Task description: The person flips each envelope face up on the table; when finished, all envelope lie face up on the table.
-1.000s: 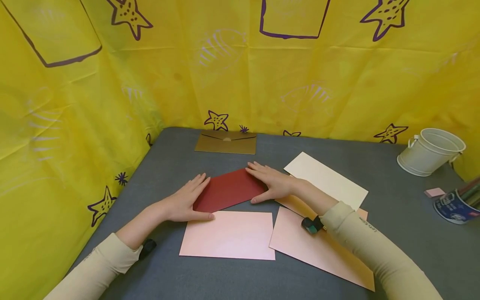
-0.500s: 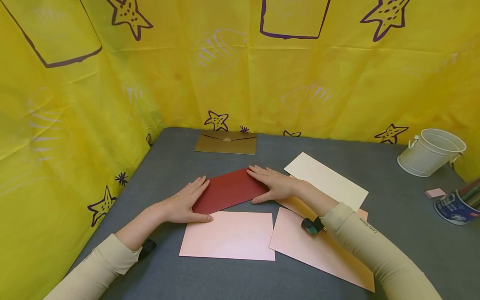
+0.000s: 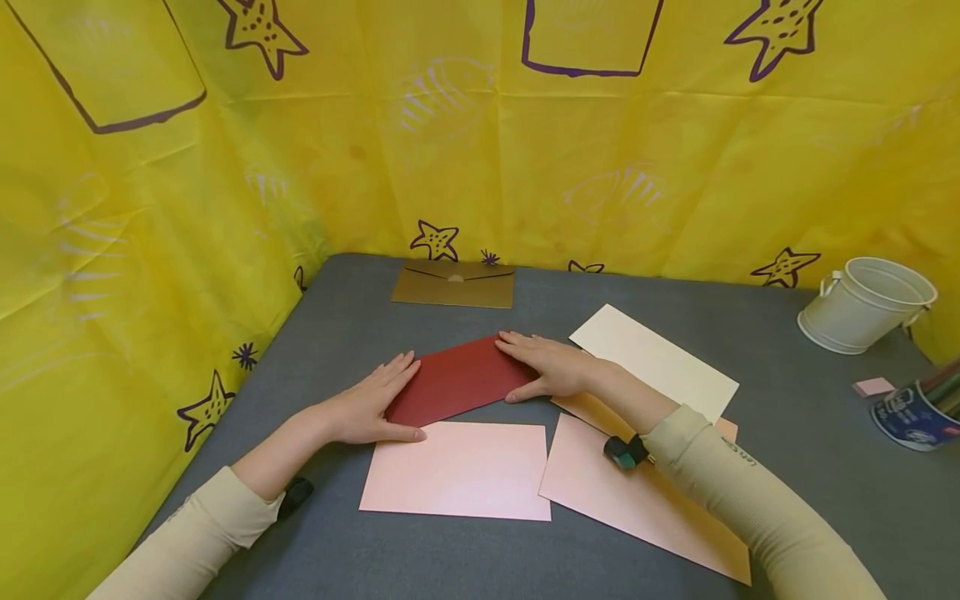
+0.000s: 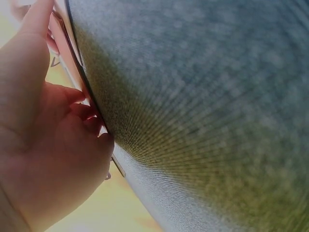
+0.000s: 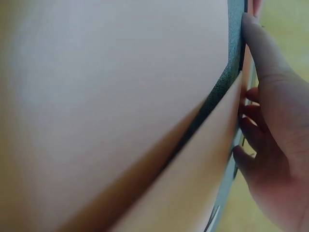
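A dark red paper rectangle (image 3: 459, 381), a card or an envelope, lies tilted on the grey table. My left hand (image 3: 372, 406) rests on its left end with straight fingers, the thumb reaching onto a pale pink sheet (image 3: 457, 475) just in front. On the right end lies my right hand (image 3: 550, 367), its fingers extended and its thumb spread toward me. Under the right forearm are a second pink sheet (image 3: 637, 508) and, farther back, a cream sheet (image 3: 660, 358) lying over another peach-toned one. Both wrist views show the hands low against the table; the pressed fingertips are partly hidden.
A gold envelope (image 3: 453, 286) with its flap side up lies at the back edge. To the right stand a white bucket (image 3: 858, 308) and a blue tin (image 3: 909, 419) holding pencils, with a small pink block (image 3: 873, 387) between them. Yellow cloth (image 3: 480, 150) hangs behind and at left.
Both hands have shifted only very slightly on the red rectangle, the right fingertips a touch nearer to me. The papers lie as before.
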A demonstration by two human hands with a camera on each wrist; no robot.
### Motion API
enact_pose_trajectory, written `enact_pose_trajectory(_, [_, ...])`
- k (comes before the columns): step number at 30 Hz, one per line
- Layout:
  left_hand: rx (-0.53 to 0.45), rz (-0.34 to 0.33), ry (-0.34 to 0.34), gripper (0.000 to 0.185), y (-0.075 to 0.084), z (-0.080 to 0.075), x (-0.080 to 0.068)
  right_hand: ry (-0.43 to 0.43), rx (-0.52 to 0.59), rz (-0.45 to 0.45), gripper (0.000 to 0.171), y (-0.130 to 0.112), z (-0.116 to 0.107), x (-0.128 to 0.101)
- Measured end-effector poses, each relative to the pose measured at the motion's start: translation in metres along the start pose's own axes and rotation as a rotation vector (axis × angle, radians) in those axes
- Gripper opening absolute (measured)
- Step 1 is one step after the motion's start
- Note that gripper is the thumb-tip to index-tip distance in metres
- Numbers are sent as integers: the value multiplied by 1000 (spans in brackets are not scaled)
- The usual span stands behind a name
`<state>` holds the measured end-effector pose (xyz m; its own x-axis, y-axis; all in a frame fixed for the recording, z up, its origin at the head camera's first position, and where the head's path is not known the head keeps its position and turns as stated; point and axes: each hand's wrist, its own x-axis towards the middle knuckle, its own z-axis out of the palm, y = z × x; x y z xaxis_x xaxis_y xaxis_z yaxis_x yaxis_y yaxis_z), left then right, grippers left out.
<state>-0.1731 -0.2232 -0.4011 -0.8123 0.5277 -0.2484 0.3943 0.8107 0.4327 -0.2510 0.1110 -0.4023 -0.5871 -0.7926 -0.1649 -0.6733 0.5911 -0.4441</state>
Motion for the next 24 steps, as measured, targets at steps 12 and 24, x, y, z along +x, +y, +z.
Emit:
enact_pose_trajectory(12, [2, 2, 1, 113, -1, 1, 1, 33, -102, -30, 90, -2, 0, -2])
enact_pose_trajectory(24, [-1, -13, 18, 105, 0, -2, -2, 49, -71, -46, 86, 0, -2, -5])
